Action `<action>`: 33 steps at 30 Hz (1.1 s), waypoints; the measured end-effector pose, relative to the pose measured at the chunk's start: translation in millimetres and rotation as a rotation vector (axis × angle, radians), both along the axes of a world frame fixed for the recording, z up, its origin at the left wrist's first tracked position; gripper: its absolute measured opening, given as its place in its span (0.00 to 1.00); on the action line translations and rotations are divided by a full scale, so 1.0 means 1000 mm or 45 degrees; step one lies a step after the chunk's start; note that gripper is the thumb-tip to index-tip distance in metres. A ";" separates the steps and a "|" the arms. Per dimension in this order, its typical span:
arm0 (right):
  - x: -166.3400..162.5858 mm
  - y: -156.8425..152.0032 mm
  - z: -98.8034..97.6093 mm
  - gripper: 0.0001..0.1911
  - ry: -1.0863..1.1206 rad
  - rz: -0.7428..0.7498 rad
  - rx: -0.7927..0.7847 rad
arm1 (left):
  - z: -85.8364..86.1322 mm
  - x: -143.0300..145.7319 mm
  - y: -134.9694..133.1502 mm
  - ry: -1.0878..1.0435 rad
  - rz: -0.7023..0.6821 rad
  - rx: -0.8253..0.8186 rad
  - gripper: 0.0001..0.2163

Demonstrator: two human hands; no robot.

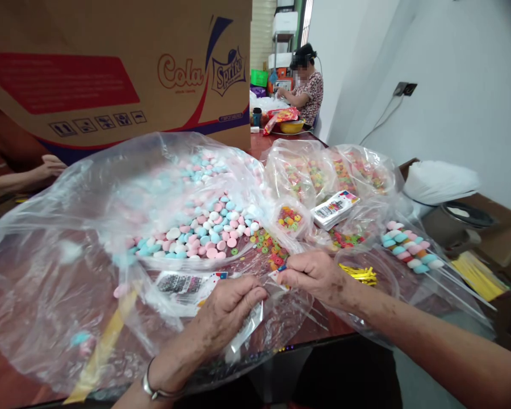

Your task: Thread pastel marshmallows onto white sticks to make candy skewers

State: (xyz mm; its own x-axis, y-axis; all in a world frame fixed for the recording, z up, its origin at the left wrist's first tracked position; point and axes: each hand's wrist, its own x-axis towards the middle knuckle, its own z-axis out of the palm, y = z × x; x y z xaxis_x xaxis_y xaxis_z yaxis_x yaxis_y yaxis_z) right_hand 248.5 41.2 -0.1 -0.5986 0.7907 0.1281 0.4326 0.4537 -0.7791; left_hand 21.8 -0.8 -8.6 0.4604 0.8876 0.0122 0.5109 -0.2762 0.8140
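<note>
My left hand [225,311] is closed, fingers curled around a small clear packet [247,329] near the table's front edge. My right hand [317,277] pinches a small item with blue and red on it [281,269], too small to name. Both hands rest on crumpled clear plastic. Just beyond them lie loose colourful ring candies [269,245]. A big clear bag of pink, blue and white marshmallow discs [200,233] spreads over the left and middle of the table. Printed label cards [183,284] lie under the plastic by my left hand.
Finished marshmallow skewers [409,250] lie at right beside gold twist ties [360,274] and yellow strips [479,275]. Bags of ring candies [323,173] and a stack of label cards [335,207] sit behind. A cardboard box [123,74] stands at back left. Another person's hand [49,166] rests at left; a seated person [309,91] works far back.
</note>
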 end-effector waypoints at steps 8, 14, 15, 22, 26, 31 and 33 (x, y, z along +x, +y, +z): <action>0.040 -0.016 0.025 0.09 0.176 -0.339 -0.002 | -0.013 -0.007 -0.001 -0.023 0.055 -0.017 0.16; 0.147 -0.021 0.012 0.21 0.419 -1.232 0.252 | -0.011 -0.009 0.001 -0.087 0.029 0.039 0.14; 0.168 -0.024 0.009 0.21 0.343 -1.374 0.320 | -0.011 -0.009 0.002 -0.097 0.038 0.078 0.13; 0.256 -0.059 -0.023 0.16 -0.771 -1.411 0.385 | -0.024 -0.006 0.008 -0.158 0.136 0.223 0.09; 0.262 -0.055 -0.046 0.17 -1.076 -1.258 0.423 | -0.031 -0.007 0.009 -0.132 0.188 0.193 0.08; 0.275 -0.057 -0.059 0.17 -0.992 -1.179 0.397 | -0.025 -0.006 0.006 -0.136 0.174 0.121 0.08; 0.300 -0.079 -0.070 0.14 -0.796 -1.256 0.431 | -0.023 -0.005 0.005 -0.215 0.115 0.116 0.10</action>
State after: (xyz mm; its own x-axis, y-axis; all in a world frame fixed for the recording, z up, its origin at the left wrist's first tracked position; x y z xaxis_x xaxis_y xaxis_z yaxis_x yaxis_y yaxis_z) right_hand 548.5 -38.0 -70.5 0.2088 0.9238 0.3209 0.9654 -0.1424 -0.2184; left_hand 17.0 4.7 -31.8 0.3635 0.9169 0.1647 0.3952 -0.3119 0.8640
